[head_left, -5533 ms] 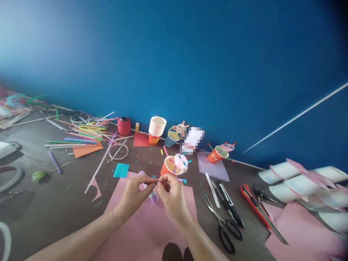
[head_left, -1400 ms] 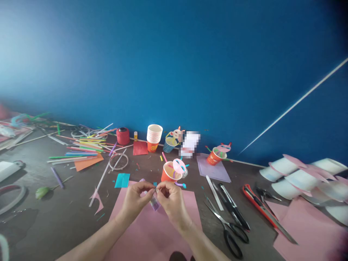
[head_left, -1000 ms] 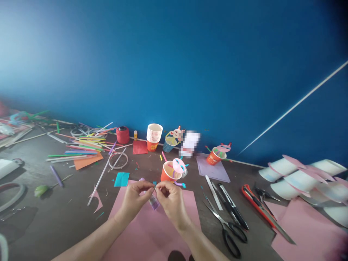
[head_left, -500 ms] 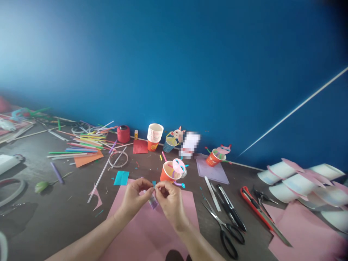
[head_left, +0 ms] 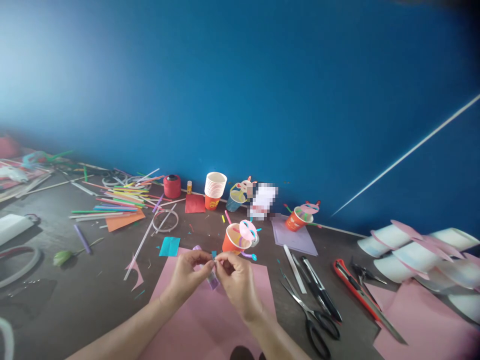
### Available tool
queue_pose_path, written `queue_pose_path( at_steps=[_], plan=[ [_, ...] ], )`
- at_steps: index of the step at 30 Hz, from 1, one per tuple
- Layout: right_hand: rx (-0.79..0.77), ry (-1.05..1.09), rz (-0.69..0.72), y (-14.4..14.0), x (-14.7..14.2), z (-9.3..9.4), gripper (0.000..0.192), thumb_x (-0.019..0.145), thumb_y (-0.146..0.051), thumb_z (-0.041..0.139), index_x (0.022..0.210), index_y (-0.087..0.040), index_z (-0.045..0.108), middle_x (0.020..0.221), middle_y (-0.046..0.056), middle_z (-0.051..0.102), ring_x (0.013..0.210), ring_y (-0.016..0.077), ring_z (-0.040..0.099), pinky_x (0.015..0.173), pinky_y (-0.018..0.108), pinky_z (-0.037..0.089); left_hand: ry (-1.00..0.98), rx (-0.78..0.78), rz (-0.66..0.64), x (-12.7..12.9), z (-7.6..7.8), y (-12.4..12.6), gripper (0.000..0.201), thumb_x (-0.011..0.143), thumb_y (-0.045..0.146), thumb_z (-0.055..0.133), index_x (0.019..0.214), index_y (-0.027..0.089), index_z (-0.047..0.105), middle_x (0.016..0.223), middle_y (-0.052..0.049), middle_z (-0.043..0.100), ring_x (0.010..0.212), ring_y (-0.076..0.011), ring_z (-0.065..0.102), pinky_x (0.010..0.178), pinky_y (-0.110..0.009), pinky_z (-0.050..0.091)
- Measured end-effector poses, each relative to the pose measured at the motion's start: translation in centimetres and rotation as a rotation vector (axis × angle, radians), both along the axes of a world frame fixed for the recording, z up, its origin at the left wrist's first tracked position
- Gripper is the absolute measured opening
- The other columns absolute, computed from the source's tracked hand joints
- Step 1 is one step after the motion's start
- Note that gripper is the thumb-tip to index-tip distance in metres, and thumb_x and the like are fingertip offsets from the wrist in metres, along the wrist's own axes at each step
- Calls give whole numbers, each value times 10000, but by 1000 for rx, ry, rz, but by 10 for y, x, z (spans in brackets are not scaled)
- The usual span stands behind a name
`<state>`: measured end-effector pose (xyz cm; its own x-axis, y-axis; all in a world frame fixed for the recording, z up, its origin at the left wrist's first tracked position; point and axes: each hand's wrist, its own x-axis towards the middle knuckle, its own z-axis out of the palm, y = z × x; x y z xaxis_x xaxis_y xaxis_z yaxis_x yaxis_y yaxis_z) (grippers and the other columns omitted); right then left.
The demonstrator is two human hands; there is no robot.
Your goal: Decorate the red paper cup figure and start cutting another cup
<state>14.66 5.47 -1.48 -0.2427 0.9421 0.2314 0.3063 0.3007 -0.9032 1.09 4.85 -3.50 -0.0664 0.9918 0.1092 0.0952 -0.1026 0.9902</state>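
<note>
My left hand (head_left: 186,276) and my right hand (head_left: 237,280) meet fingertip to fingertip above a pink paper sheet (head_left: 204,317). Between the fingers they pinch a tiny teal paper piece (head_left: 214,255). A purple straw piece (head_left: 212,281) pokes out below the fingers; which hand holds it is unclear. Just beyond the hands stands an orange paper cup (head_left: 233,239) decorated with a pink disc and straw bits.
Black scissors (head_left: 311,317), a black pen (head_left: 322,297), a white stick (head_left: 294,261) and a red utility knife (head_left: 358,292) lie right. Stacked paper cups (head_left: 215,190), a red spool (head_left: 172,186), scattered straws (head_left: 116,197), a teal square (head_left: 169,246), white-pink paper shapes (head_left: 420,252) surround.
My hands stay together, working the small teal piece with slight finger shifts. The view has drifted a little; nothing on the table has moved.
</note>
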Motion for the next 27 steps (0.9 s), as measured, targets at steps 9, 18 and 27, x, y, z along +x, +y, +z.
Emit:
queue_pose_path(
  at_steps=[9, 18, 27],
  plan=[
    [-23, 9, -7, -2, -1, 2, 139, 788, -237, 498, 707, -156, 576, 553, -27, 474, 503, 81, 406, 492, 188, 335, -78, -27, -11, 0, -3, 3, 106, 688, 195, 575, 658, 138, 659, 648, -49, 644, 637, -164, 579, 618, -254, 448],
    [-211, 183, -25, 5, -2, 0, 132, 732, -257, 549, 667, -143, 562, 526, -44, 419, 488, 70, 353, 467, 193, 290, -124, -9, -2, 2, -1, 0, 80, 671, 175, 586, 609, 145, 626, 600, -16, 594, 587, -130, 535, 584, -232, 425],
    [-615, 547, 32, 7, 1, 15, 229, 690, -320, 592, 615, -177, 429, 425, -110, 283, 352, 28, 200, 371, 187, 144, -309, -109, 258, -20, 5, 19, 250, 715, 371, 583, 623, 140, 555, 508, 32, 528, 434, -60, 405, 438, -184, 315]
  ],
)
